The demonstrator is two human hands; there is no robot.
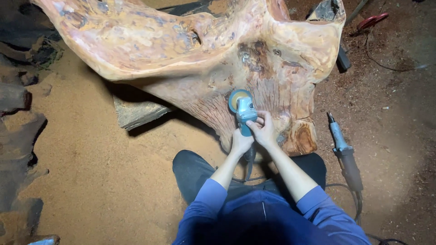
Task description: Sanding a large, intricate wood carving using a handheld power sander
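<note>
Far left edge of the floor (pixel 100 181) is all dark rough slabs of bark or rock (pixel 18 136) (hard to tell which in the shadow), then a wide stretch of orange sawdust. A grey wooden block (pixel 136 113) pokes out from under the big carved root piece (pixel 181 50), which fills the whole upper middle, wide on top and narrowing to a base near the person's knees.

The left hand (pixel 240 143) is closed around the rear grip of a teal angle grinder (pixel 245 115), and the right hand (pixel 263 129) is wrapped over the body just ahead of it, fingers curled shut. The grinder's round disc (pixel 237 100) sits flat against the streaky lower face of the root, just below a dark knot. Its cord drops between the forearms, across the dark trousers and blue sleeves.

Right of the base, a second power tool (pixel 345 154) with a grey nose and brown handle lies on the floor, near the right elbow, its cable trailing toward the bottom edge. Top right corner has something red (pixel 372 20) and a thin cable on the dirt.
</note>
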